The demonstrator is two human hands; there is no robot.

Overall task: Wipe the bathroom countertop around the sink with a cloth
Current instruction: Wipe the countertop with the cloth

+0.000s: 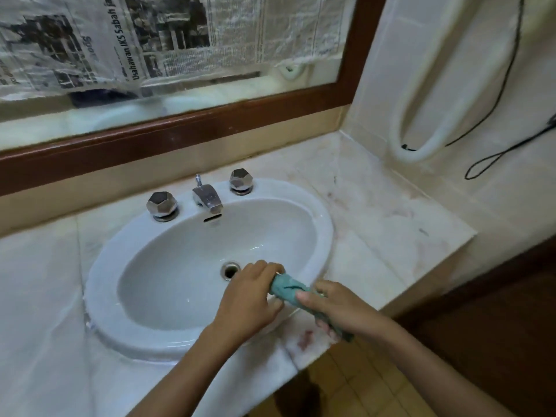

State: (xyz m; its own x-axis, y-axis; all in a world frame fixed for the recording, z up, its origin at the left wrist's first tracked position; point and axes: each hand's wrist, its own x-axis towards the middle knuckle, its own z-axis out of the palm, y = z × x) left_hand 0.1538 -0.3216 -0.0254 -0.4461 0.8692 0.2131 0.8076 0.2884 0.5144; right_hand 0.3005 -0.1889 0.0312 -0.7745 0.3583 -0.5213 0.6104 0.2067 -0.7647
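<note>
A bathroom is shown. An oval white sink (99, 275) is set into a pale marble countertop (376, 224), with a chrome spout (207, 198) and two faceted chrome knobs (162, 204) mounted along its rear rim. A wood-framed mirror (210, 94), largely covered with newspaper (150, 34), is fixed above the countertop's back edge, and the right-hand wall (382, 70) is tiled.

The sink (99, 284) sits in the bench (391, 224), mirror (316, 73) behind it. At its back rim the tap (207, 198) stands between left knob (162, 205) and right knob (241, 180). Over its near right rim, left hand (255, 296) and right hand (340, 308) hold the cloth (288, 291).
</note>
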